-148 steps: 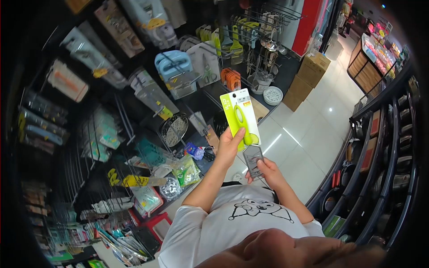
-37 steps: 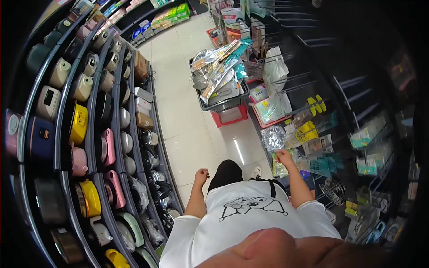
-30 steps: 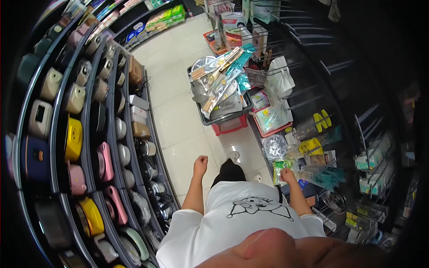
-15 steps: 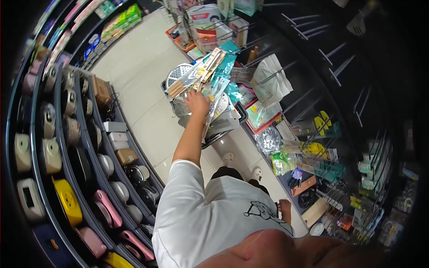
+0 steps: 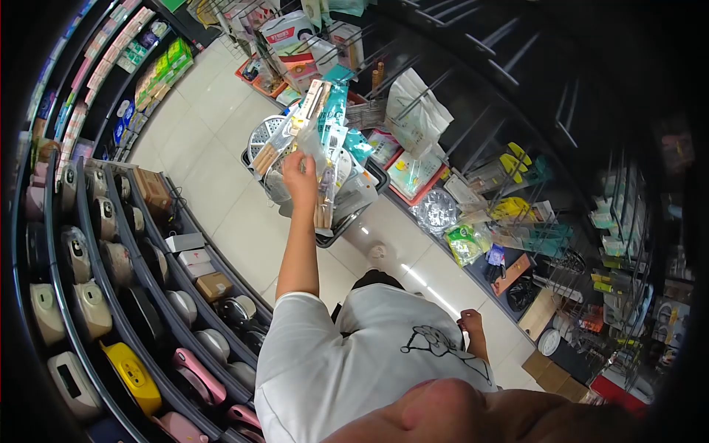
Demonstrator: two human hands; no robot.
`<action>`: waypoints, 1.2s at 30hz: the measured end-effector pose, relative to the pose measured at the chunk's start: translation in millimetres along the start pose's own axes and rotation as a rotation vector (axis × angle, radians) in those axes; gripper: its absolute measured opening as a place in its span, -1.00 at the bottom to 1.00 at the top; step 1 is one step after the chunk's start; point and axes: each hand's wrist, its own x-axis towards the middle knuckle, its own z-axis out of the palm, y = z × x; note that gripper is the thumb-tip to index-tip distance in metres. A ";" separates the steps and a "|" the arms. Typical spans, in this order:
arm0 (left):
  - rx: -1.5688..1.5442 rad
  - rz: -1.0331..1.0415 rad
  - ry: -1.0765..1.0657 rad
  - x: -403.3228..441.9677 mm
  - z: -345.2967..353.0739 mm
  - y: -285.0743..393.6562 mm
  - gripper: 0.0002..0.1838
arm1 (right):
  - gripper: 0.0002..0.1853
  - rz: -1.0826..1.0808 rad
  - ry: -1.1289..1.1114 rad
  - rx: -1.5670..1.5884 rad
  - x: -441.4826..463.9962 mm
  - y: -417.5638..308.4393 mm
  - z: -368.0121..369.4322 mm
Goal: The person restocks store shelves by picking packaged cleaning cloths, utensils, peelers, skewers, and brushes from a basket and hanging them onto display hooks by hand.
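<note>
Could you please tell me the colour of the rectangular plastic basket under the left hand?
The basket is black, best seen in the head view.

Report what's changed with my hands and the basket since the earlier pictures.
The left hand let go of the green-carded package it held at first, and has since reached forward to the packaged utensils; its grip is unclear. The right hand let go of its grey item and has dropped back beside the body. The basket stays heaped since it came into view.
</note>
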 end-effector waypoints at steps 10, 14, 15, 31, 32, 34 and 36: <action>-0.734 -0.258 -0.540 -117.2 -24.0 211.8 -0.88 | -0.65 -0.707 -0.081 0.251 -55.0 -67.5 -18.9; -0.598 0.254 -0.703 -220.6 -1.3 289.3 -0.87 | -0.31 -1.015 -0.011 0.353 -154.2 -144.1 -45.1; -0.612 0.356 -0.745 -244.3 -5.3 315.2 -0.84 | -0.31 -1.013 0.033 0.386 -172.0 -151.8 -45.1; -0.681 0.808 -1.065 -349.8 -77.7 400.7 -0.56 | -0.69 -1.148 0.265 0.952 -229.1 -149.1 -211.2; -0.673 0.773 -1.060 -346.7 -77.5 396.9 -0.59 | -0.66 -1.162 0.181 0.988 -234.4 -156.1 -223.9; -0.666 0.735 -1.056 -341.7 -77.5 387.3 -0.63 | -0.64 -1.172 0.097 1.020 -238.1 -170.9 -243.3; -0.693 0.631 -1.064 -338.4 -78.2 373.8 -0.67 | -0.66 -1.197 0.100 1.009 -236.8 -184.5 -257.1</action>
